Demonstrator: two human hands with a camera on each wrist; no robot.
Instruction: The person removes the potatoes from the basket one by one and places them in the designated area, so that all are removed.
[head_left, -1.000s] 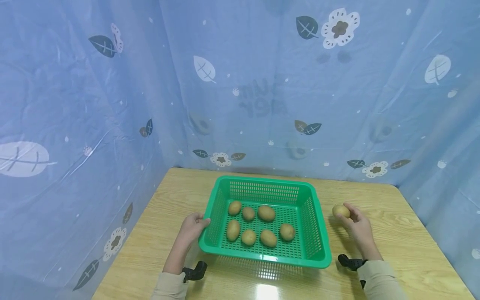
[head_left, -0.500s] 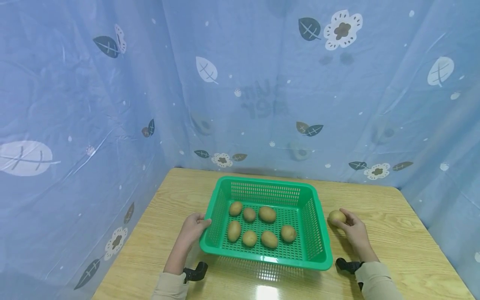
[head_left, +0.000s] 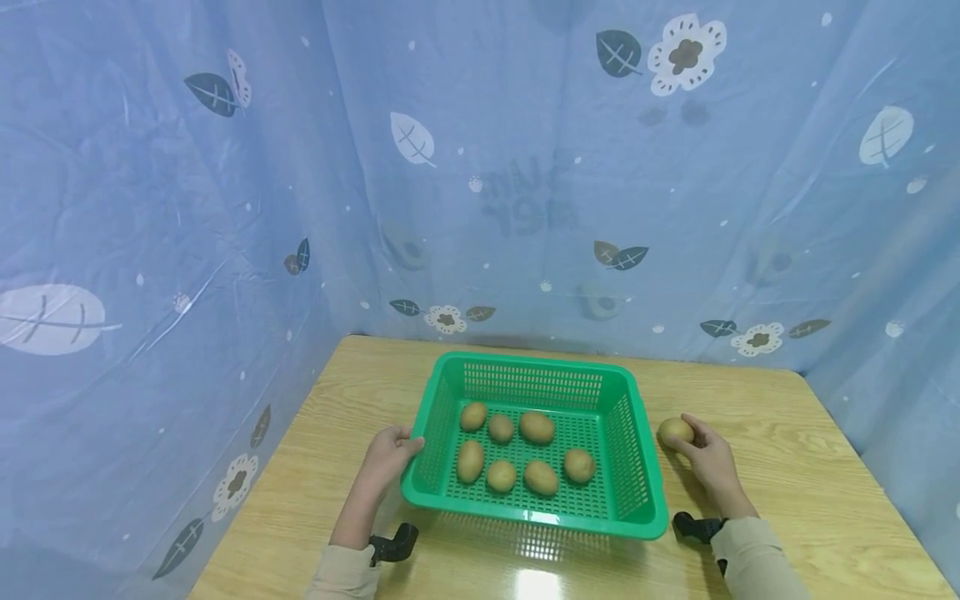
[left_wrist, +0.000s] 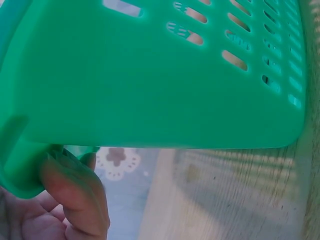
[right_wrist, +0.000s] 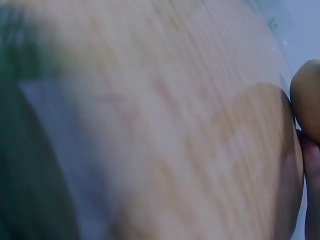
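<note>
A green plastic basket (head_left: 536, 525) with slotted walls stands mid-table, and several potatoes (head_left: 537, 427) lie spread over its floor. My left hand (head_left: 386, 458) grips the basket's left rim; in the left wrist view, curled fingers (left_wrist: 75, 195) hook the rim beside the green wall (left_wrist: 150, 100). To the right of the basket, my right hand (head_left: 711, 462) holds a single potato (head_left: 675, 432) between thumb and fingers. That potato (right_wrist: 307, 100) shows only partly at the right edge of the right wrist view. Whether it touches the table is hard to tell.
The wooden table (head_left: 787, 467) carries the basket. A blue patterned curtain (head_left: 480, 167) hangs behind it and along both sides. Black wrist mounts (head_left: 395, 543) sit below each hand, the left one close to the basket's near-left corner.
My right hand has moved slightly left and toward me with the potato, mostly in the first half second. The left hand keeps its grip on the rim, and the potatoes inside stay put.
</note>
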